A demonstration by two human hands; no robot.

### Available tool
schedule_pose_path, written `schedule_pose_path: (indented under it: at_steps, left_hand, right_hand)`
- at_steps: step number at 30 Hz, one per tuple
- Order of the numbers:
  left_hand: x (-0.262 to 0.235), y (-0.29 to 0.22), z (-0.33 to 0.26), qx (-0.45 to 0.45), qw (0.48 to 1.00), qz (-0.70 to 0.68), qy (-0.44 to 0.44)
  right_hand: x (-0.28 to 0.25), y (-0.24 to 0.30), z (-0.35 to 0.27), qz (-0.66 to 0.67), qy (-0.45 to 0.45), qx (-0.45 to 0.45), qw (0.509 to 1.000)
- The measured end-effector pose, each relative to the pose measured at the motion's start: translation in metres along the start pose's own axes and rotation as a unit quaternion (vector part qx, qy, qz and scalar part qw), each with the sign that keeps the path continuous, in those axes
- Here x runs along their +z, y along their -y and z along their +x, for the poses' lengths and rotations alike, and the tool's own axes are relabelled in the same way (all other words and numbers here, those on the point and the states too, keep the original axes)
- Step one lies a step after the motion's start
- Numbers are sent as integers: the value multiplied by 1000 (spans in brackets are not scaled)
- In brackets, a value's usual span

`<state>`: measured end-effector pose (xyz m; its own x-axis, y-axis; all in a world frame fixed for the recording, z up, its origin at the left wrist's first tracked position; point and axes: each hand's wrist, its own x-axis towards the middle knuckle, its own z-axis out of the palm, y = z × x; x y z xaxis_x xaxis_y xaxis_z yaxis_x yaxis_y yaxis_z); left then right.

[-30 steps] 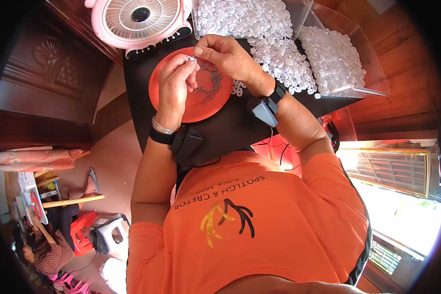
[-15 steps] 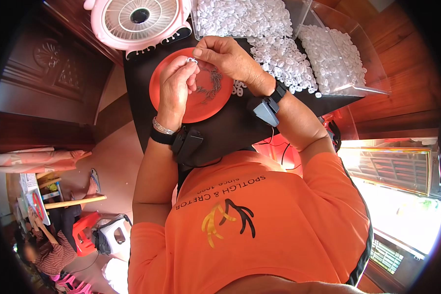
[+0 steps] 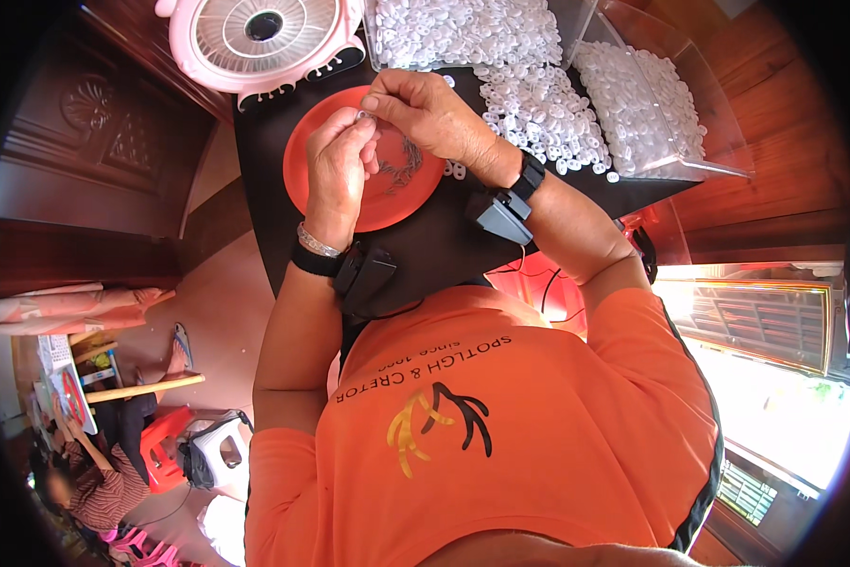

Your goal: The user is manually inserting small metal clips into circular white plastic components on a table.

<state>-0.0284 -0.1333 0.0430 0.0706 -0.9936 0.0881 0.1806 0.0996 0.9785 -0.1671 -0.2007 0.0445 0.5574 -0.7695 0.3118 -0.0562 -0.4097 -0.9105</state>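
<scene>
Above an orange-red plate (image 3: pixel 302 175), my left hand (image 3: pixel 338 156) pinches a small white plastic piece with holes (image 3: pixel 364 115) between thumb and forefinger. My right hand (image 3: pixel 427 109) meets it from the right, its thumb and forefinger pressed together beside the piece. What sits between the right fingertips is too small to make out. On the plate, partly behind my hands, lie many thin grey metal pieces (image 3: pixel 404 172). To the right of my right hand, a heap of white pieces of the same sort (image 3: pixel 543 118) spreads over the black tabletop (image 3: pixel 425 250).
A pink fan (image 3: pixel 264 42) stands at the back left. Clear bins hold more white pieces at the back (image 3: pixel 467 33) and right (image 3: pixel 633 104). Dark boxes are strapped to my wrists. Far left, another person (image 3: pixel 103 491) sits near a red stool (image 3: pixel 165 449).
The white piece has tilted between my fingers, and my right fingertips have come slightly nearer to it. Otherwise both hands stay over the plate, with a slight shift of the whole view.
</scene>
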Motion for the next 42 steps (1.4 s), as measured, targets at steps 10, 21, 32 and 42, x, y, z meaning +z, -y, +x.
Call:
schedule_pose_path:
  at_steps: [10, 21, 32, 42]
  left_hand:
    - [-6, 0, 5, -1, 1000, 20, -7]
    - [-4, -4, 4, -1, 1000, -12, -9]
    - [-7, 0, 5, -38, 998, -44, -14]
    - [-14, 10, 12, -28, 983, -182, 12]
  right_hand:
    - [-39, -5, 11, -171, -74, 30, 982]
    - [-71, -65, 19, -549, -66, 69, 830]
    - [-67, -53, 21, -241, -30, 87, 966]
    - [-5, -1, 6, 29, 48, -8, 998]
